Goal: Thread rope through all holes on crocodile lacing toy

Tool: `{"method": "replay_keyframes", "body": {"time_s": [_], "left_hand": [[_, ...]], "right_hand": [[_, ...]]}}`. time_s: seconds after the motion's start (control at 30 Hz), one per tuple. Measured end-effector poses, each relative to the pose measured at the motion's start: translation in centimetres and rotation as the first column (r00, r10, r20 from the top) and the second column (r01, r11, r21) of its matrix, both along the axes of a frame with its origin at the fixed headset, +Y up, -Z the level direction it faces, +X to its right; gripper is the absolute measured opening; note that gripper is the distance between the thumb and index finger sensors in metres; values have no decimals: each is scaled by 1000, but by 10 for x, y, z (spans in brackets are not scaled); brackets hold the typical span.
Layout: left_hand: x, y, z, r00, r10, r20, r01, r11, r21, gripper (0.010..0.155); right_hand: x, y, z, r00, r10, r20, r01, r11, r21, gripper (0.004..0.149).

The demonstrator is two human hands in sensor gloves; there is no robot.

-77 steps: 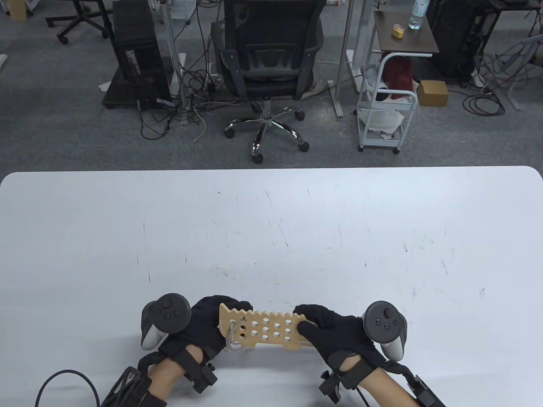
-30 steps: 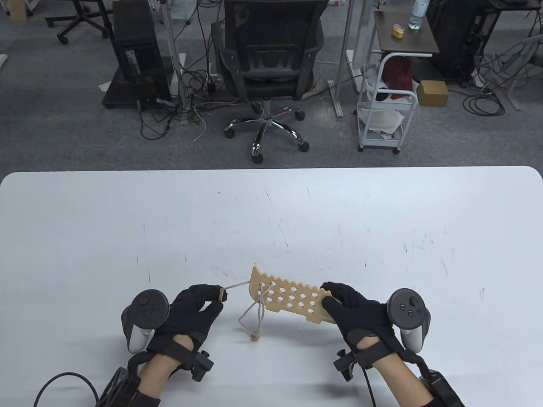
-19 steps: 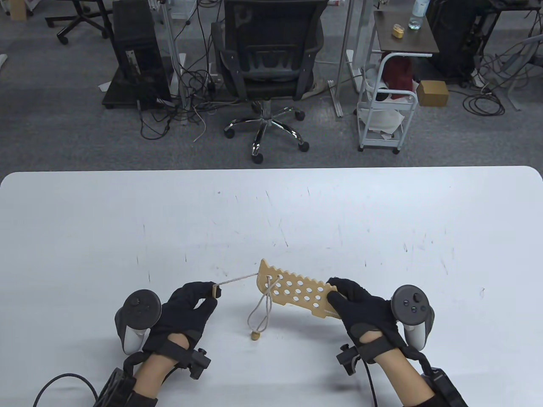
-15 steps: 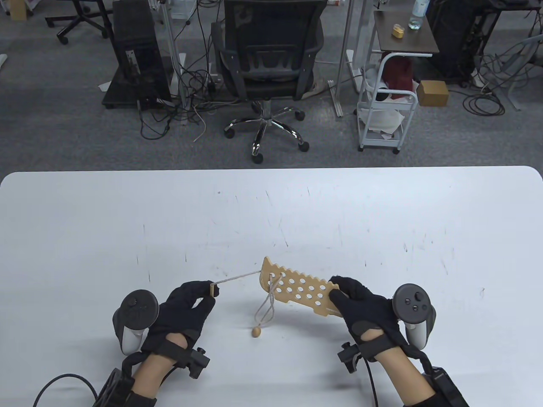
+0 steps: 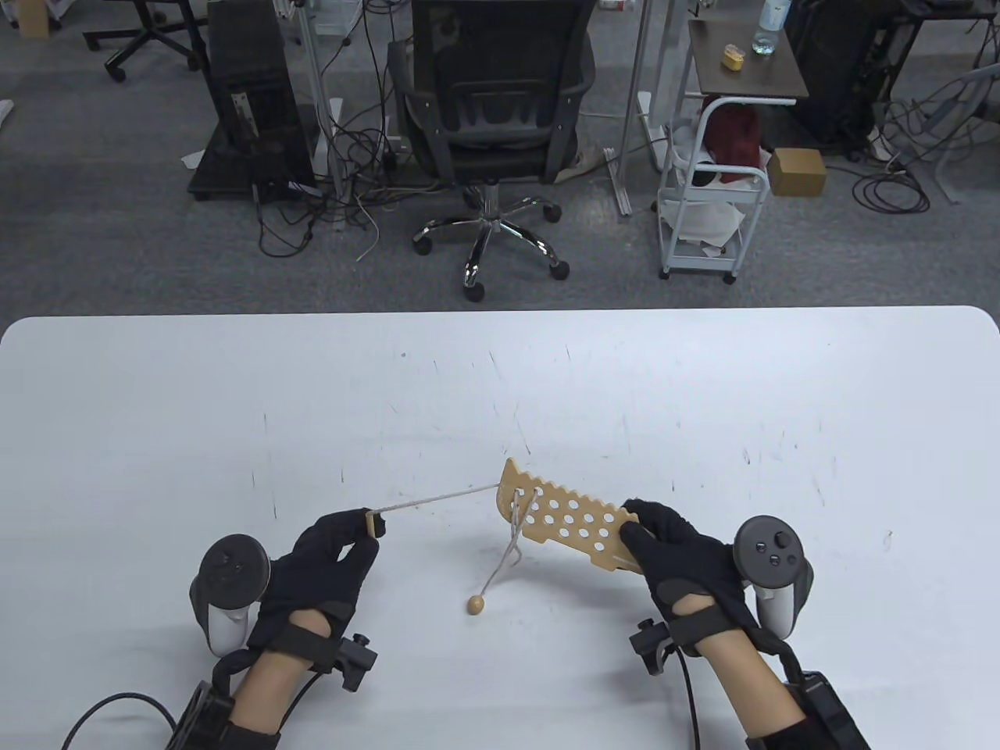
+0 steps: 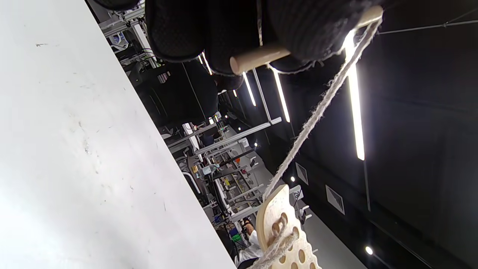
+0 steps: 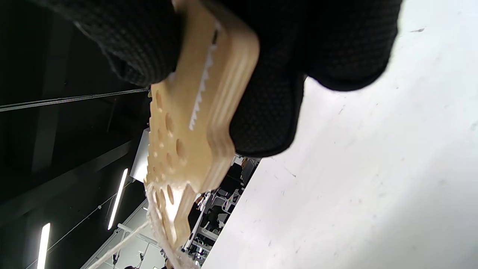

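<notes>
The rope (image 5: pixel 437 501) now runs almost straight from the left hand (image 5: pixel 324 558) to the upper left corner of the crocodile toy (image 5: pixel 566 525). Half a second ago it was a little shorter and a loose loop still hung under the toy. Now this loop is nearly gone, and only one strand drops to the wooden bead (image 5: pixel 475 603) on the desk (image 5: pixel 500 375). So the slack has been drawn through the first holes, and I judge this stitch is close to tight.

The left hand pinches the wooden needle (image 5: pixel 375 522) at the rope's end, with its fingers curled round it. It has moved toward the left of the frame. The right hand (image 5: pixel 687 562) grips the right end of the toy, fingers and thumb closed on the board, and has carried it up and to the right. The toy is in the lower middle of the frame, held off the desk and tilted.

Most holes are still empty, so the task is only at its beginning.
</notes>
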State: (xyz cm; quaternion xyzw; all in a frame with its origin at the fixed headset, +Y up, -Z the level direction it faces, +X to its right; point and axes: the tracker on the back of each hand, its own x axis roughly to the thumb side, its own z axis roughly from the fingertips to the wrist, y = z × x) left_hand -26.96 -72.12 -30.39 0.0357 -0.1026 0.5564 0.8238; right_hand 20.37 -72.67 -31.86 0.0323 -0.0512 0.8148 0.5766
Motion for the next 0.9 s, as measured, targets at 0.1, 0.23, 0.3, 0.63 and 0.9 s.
{"method": "replay_keyframes", "body": {"time_s": [0.1,0.23,0.3,0.63,0.9], "left_hand": [[-3,1,0,1000,21,-10,-21,1000,1,46],[-6,1,0,999,46,-21,-46,999,2,46],[-8,2,1,998,55,-25,-55,998,3,46],[-17,5,2,994,94,-57,-93,995,20,46],[-30,7,2,987,134,-90,-131,991,35,46]], "right_hand": [[3,-1,-2,1000,0,18,0,1000,-7,46],[8,-2,-4,999,0,41,1,1000,-16,46],[11,-3,-5,998,0,55,1,1000,-18,46],[22,-7,-10,995,-5,103,9,999,-39,46],[31,-10,-14,990,-3,142,11,998,-56,45]]}}
